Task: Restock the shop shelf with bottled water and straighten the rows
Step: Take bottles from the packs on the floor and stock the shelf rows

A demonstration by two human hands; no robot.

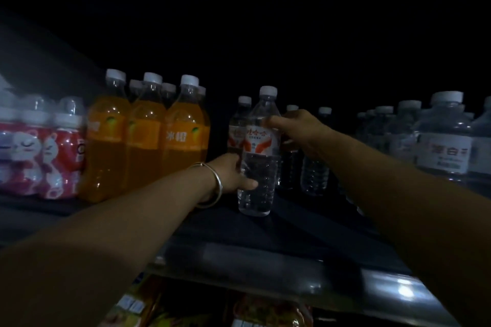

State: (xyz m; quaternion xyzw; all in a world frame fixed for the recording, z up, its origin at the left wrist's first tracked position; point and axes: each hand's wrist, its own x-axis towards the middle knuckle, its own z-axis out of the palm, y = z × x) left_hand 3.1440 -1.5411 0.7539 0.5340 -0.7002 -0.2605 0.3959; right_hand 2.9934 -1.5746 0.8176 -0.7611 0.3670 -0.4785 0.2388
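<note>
Clear plastic white-capped water bottle [256,156] stands upright on our dark shelf [265,236], left hand [233,174] gripping its base, right hand [297,127] pinching its label; we judge rows behind half-filled.

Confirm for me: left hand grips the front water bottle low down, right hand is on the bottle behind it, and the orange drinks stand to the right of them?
Not quite. The head view shows the orange drinks standing to the left of the water bottle, not the right. The left hand and right hand are as you say.

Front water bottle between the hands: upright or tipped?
Upright. The bottle stands base down on the shelf, white cap on top, left hand gripping its lower body.
</note>
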